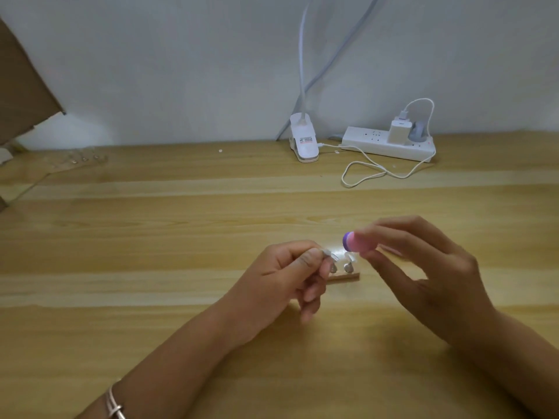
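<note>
Left hand (281, 279): grip pinches a small silvery piece (327, 253) between thumb and forefinger, just above the small wooden block (344, 277) on the bench (181, 225); a second silvery piece (348, 267) stands on that block. Right hand (429, 276): grip pinches a blurred pink-and-purple cylinder (352, 241), raised just above the block; other fingers spread. White power strip (390, 145) lies well apart by the wall.

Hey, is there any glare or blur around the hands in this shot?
In the head view, a white glare spot burns out the table between the hands; the right hand and its pink-and-purple piece are motion-blurred; the left hand, pinching a small silver piece, looks sharper.
</note>
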`<state>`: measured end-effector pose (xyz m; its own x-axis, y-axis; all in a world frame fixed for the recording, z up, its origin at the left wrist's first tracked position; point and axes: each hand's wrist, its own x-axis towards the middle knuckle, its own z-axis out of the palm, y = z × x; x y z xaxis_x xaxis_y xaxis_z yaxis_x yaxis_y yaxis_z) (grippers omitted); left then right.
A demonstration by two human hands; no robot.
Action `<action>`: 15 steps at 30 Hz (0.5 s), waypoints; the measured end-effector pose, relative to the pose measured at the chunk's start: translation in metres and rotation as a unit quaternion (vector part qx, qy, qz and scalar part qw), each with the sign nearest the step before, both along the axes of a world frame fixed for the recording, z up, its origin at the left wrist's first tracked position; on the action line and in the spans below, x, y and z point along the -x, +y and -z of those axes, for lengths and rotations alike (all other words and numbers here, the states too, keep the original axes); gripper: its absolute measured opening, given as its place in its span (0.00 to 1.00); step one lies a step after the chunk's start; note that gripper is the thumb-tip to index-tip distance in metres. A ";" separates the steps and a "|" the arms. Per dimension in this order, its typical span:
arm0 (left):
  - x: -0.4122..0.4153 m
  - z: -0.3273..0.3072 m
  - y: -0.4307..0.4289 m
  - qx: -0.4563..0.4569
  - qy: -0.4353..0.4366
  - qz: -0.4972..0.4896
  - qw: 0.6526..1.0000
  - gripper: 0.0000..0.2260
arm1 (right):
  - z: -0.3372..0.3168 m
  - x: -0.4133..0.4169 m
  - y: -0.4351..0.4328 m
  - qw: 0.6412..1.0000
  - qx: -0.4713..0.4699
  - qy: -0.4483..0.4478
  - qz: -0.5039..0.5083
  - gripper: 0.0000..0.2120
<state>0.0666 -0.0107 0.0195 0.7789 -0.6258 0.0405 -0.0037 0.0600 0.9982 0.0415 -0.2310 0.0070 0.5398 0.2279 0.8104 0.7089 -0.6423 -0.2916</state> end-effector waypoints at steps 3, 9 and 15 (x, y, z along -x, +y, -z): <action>0.004 0.008 -0.007 -0.040 -0.061 -0.051 0.996 0.12 | 0.005 0.008 0.011 0.999 0.009 0.005 -0.040 0.12; 0.008 0.016 -0.010 -0.047 -0.087 -0.102 0.990 0.12 | 0.004 0.000 0.001 0.995 -0.023 0.094 -0.008 0.11; 0.012 0.018 -0.013 -0.063 -0.121 -0.106 0.985 0.08 | 0.004 0.004 0.007 0.996 0.066 0.055 -0.032 0.09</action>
<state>0.0542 -0.0234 0.0016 0.8698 -0.4617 0.1739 -0.2416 -0.0912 0.9661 0.0380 -0.2241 0.0027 0.6044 0.3656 0.7079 0.7185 -0.6340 -0.2860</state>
